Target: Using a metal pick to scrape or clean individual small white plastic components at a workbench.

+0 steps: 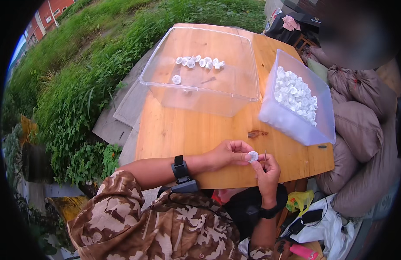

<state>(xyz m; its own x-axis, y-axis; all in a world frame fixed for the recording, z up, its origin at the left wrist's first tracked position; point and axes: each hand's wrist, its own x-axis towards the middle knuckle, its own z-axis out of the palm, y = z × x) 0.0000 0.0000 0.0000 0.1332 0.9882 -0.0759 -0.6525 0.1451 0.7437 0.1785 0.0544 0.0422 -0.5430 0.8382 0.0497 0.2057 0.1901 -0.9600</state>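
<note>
Over the near edge of the wooden table, my left hand [233, 154] pinches a small round white plastic part [253, 156], shaped like a cap. My right hand [267, 172] is closed close beside it, with a thin, dark, pointed tool [265, 154] upright between its fingers; its exact kind is too small to tell. The right fingertips are at the white part's edge. Beyond my hands, a clear plastic bin [200, 103] holds several similar white parts [191, 63] in a loose row, with one apart [176, 79].
A translucent bin [291, 130] heaped with small white parts [293, 93] stands at the right of the table [187, 138]. Brown stuffed sacks [358, 125] crowd the right side. A yellow bag [299, 201] and a dark phone-like item [311, 217] lie below. Green plants [66, 112] grow at left.
</note>
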